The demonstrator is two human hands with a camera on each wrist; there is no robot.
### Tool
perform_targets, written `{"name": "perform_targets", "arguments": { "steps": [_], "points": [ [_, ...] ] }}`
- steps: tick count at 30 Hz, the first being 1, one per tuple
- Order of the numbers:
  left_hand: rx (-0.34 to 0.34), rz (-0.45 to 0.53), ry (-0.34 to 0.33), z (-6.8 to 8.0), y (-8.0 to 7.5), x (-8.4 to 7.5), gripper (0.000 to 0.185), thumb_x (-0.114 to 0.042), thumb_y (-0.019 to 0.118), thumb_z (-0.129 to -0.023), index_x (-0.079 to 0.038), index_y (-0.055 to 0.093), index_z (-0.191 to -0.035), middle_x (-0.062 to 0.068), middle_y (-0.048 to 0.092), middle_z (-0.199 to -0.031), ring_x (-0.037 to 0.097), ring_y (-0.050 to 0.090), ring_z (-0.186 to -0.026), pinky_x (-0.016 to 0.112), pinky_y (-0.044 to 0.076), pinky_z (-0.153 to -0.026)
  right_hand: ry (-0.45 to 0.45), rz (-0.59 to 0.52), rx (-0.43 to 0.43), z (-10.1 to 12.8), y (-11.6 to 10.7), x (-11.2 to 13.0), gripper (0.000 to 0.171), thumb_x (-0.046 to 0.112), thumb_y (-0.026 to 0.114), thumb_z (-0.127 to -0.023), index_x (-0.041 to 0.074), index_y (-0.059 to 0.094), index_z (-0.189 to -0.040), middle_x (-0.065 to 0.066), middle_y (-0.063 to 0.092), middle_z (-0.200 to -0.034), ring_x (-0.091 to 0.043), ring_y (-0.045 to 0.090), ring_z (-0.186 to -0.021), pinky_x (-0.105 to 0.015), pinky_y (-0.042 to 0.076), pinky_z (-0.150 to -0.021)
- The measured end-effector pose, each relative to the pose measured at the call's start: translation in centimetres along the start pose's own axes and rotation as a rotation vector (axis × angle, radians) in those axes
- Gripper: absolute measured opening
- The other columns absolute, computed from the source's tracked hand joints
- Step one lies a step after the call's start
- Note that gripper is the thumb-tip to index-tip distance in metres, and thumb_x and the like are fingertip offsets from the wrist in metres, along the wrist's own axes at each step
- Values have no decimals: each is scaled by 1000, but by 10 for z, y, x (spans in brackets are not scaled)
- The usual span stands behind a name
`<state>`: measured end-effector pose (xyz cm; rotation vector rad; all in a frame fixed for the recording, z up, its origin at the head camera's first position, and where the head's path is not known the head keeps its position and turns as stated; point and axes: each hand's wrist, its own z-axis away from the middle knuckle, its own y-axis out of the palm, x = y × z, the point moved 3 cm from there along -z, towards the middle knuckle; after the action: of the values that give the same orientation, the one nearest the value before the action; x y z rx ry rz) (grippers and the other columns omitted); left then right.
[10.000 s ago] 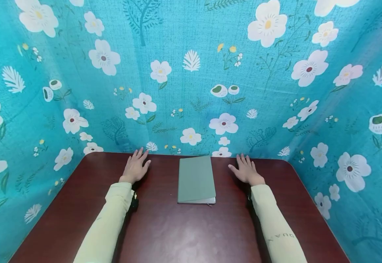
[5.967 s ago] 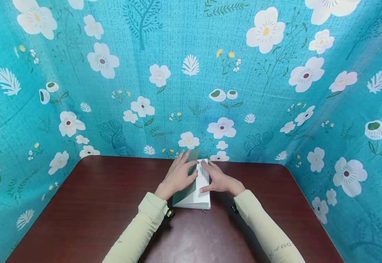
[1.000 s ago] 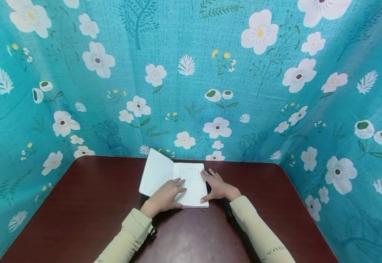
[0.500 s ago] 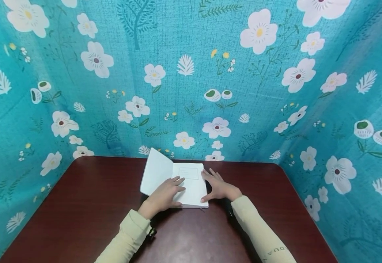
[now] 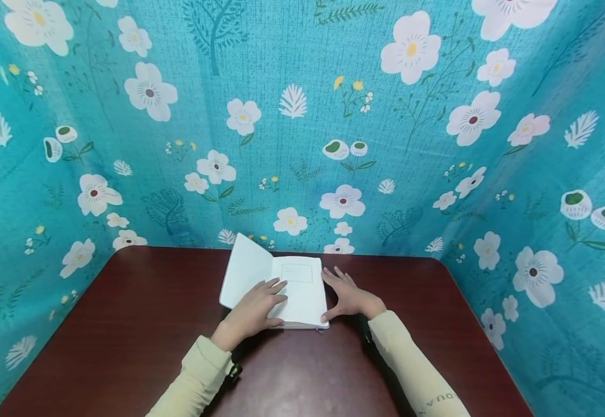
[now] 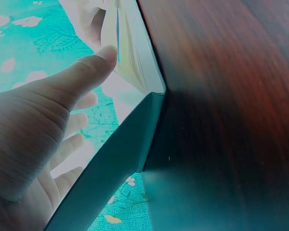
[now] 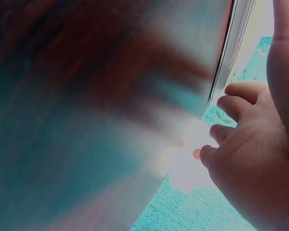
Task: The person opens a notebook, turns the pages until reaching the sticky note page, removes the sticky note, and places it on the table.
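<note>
A notebook point(image 5: 302, 301) lies open in the head view, its first page white with a printed box near the top. Its front cover point(image 5: 245, 269) stands tilted up on the left, and the left wrist view shows the green outside of that cover point(image 6: 111, 149). My left hand point(image 5: 250, 310) is over the left part of the page with fingers spread, thumb close to the near edge. At the right edge, my right hand point(image 5: 351, 296) rests with fingers and thumb apart along the side of the page block point(image 7: 233, 43).
The dark red wooden table point(image 5: 125, 324) carries the notebook close to its far edge. Behind and on both sides hangs a blue flowered cloth point(image 5: 302, 145). A ribbon end point(image 5: 319, 330) pokes out at the notebook's near edge.
The notebook was closed between my flat hands, then my left hand lifted its cover; now the cover is turned to the left. Lately my left hand has drifted slightly left.
</note>
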<state>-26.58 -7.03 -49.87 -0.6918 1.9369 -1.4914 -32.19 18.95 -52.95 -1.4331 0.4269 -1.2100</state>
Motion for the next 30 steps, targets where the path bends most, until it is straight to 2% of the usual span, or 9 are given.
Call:
{"name": "perform_targets", "arguments": {
  "steps": [11, 17, 22, 26, 30],
  "points": [
    [-68, -51, 44, 7, -6, 0, 45, -36, 83, -84, -8, 74, -118, 13, 58, -146, 32, 50, -140, 53, 40, -114, 9, -12, -23, 1, -8, -2, 132, 56, 91, -66, 3, 18, -162, -17, 18, -169, -43, 2, -157, -63, 9, -123],
    [-101, -77, 19, 12, -4, -3, 42, -34, 80, -86, -8, 73, -118, 13, 57, -148, 29, 49, -140, 52, 39, -115, 18, 8, -36, -1, -13, 0, 130, 56, 90, -67, 4, 18, -162, -16, 18, -169, -41, 1, -157, -60, 7, -125],
    [-155, -95, -19, 15, -7, -9, 35, -27, 76, -86, -7, 73, -114, 14, 55, -148, 29, 47, -142, 54, 35, -117, -4, 25, -40, -6, -13, 4, 125, 54, 90, -70, 2, 22, -161, -17, 18, -169, -43, 2, -156, -61, 9, -124],
    [-230, -110, -66, 17, -12, -15, 31, -21, 75, -86, -4, 74, -112, 16, 56, -147, 32, 47, -142, 57, 34, -117, -14, 28, -23, -10, -9, 6, 122, 53, 89, -73, 3, 23, -161, -15, 18, -169, -42, 2, -157, -60, 8, -125],
    [-372, -110, -107, 19, -20, -20, 20, -16, 76, -85, -2, 77, -99, 17, 60, -142, 35, 51, -137, 59, 37, -114, -10, 24, -10, -13, -4, 7, 120, 52, 88, -74, 4, 22, -162, -14, 18, -170, -40, 2, -157, -58, 9, -125]
  ]
}}
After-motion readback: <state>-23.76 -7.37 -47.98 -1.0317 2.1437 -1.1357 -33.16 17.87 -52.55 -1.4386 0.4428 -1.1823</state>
